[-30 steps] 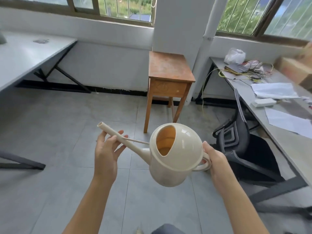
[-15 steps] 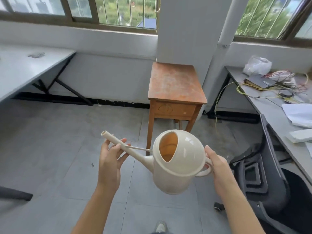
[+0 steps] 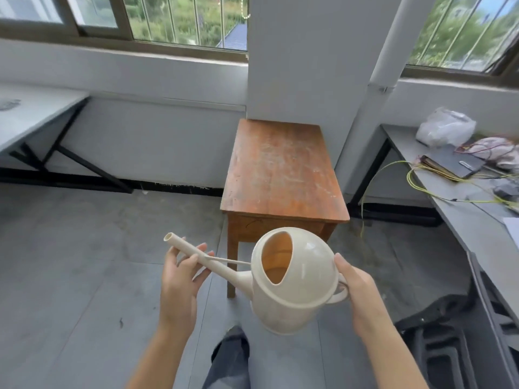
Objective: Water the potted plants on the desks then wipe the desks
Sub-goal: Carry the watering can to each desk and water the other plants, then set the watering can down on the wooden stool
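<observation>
Materials & finish, placed vs. the wood table [image 3: 280, 169]
Table: bare orange-brown wood, top worn, scuffed, matt. Watering can [image 3: 295, 304] in front of it: cream plastic, smooth, semi-gloss w/ highlights on the dome. Floor [image 3: 70, 262] under it: grey tiles, matt, smudged. Desk [image 3: 463, 220] to its R: smooth grey top, black metal-looking frame; on it a crinkly clear plastic bag [image 3: 445, 126]. Chair [image 3: 449, 352] front-R: matt black plastic.

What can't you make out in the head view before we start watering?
- Water level: the rim of the watering can hides its bottom, head view.
- Potted plants: none in view; the left desk and right desk are cut off by the frame edges.
- Fingers of the right hand: hidden behind the can's handle, head view.
</observation>
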